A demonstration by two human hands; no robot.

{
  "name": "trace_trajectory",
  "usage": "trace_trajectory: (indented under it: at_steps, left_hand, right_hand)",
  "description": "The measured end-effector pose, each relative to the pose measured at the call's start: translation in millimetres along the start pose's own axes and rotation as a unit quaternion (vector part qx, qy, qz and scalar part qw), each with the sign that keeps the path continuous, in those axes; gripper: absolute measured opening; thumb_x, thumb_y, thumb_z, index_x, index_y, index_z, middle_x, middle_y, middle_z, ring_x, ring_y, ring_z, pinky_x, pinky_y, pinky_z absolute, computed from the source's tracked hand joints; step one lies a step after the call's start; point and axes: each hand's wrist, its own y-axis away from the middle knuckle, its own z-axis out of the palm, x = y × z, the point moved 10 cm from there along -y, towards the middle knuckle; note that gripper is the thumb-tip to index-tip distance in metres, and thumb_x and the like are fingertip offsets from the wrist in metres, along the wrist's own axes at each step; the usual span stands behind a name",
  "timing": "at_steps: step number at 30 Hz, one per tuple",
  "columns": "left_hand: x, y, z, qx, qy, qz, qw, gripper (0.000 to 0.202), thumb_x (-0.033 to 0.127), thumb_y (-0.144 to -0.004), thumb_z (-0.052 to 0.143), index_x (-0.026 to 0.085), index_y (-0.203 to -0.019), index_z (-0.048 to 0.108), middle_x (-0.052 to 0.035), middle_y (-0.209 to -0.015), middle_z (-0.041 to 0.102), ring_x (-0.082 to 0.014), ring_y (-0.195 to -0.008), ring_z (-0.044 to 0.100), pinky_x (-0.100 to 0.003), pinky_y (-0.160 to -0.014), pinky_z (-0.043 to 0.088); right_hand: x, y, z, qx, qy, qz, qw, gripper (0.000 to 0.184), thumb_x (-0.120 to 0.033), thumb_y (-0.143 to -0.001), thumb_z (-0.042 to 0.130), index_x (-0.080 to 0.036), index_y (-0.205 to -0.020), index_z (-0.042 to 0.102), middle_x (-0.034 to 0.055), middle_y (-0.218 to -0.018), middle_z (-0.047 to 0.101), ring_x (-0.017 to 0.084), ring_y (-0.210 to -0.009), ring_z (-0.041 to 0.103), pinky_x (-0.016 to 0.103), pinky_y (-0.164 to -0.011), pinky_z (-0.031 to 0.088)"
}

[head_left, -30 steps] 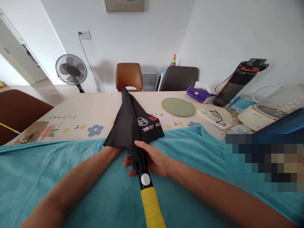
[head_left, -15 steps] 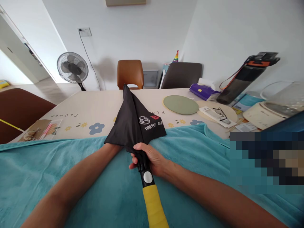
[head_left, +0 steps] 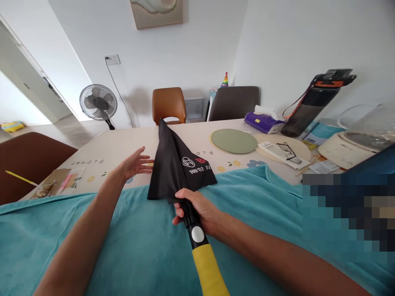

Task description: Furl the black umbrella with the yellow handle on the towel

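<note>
A black umbrella [head_left: 169, 164] with white and red printing points away from me, its canopy folded down but loose. Its yellow grip [head_left: 208, 267] comes toward me, with a round white button just above it. My right hand [head_left: 200, 209] is closed around the umbrella's shaft at the lower edge of the canopy. To the left of the canopy, my left hand [head_left: 134, 164] is raised with its fingers spread and holds nothing. Its fingertips are close to the black cloth; whether they touch it I cannot tell.
A teal blanket [head_left: 129, 238] covers the near side of the table [head_left: 132, 137]. At right are a green round mat [head_left: 233, 141], a purple tissue pack [head_left: 262, 122], a dark bottle [head_left: 311, 107], glasses [head_left: 286, 151] and a cream appliance [head_left: 342, 148]. Pink sticks [head_left: 69, 181] lie at left.
My left hand has come out from under the canopy and moved left, its fingers now spread. The canopy's left side has dropped inward. My right hand keeps its hold; the view has tilted up slightly.
</note>
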Motion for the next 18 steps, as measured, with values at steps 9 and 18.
trace_trajectory:
  at_steps: [9, 18]
  left_hand:
    - [-15, 13, 53.3, -0.179, -0.079, 0.009, 0.981, 0.030, 0.033, -0.072, 0.066, 0.010, -0.091, 0.064, -0.0110, -0.086, 0.068, -0.0158, -0.072, 0.063, -0.028, -0.070, 0.052]
    - [-3, 23, 24.4, -0.155, -0.250, 0.033, 0.955, 0.031, 0.033, -0.060, 0.073, 0.013, -0.082, 0.065, -0.0050, -0.076, 0.067, -0.0162, -0.068, 0.060, -0.023, -0.057, 0.047]
  right_hand:
    - [-14, 5, 2, -0.013, -0.015, 0.019, 1.000, 0.018, -0.023, -0.077, 0.051, -0.012, -0.064, 0.052, -0.0005, -0.053, 0.053, 0.008, -0.042, 0.051, 0.024, -0.047, 0.053]
    - [-15, 5, -2, 0.014, 0.040, 0.028, 0.999, 0.017, -0.025, -0.076, 0.051, -0.013, -0.065, 0.047, 0.0004, -0.043, 0.052, 0.012, -0.035, 0.054, 0.018, -0.034, 0.041]
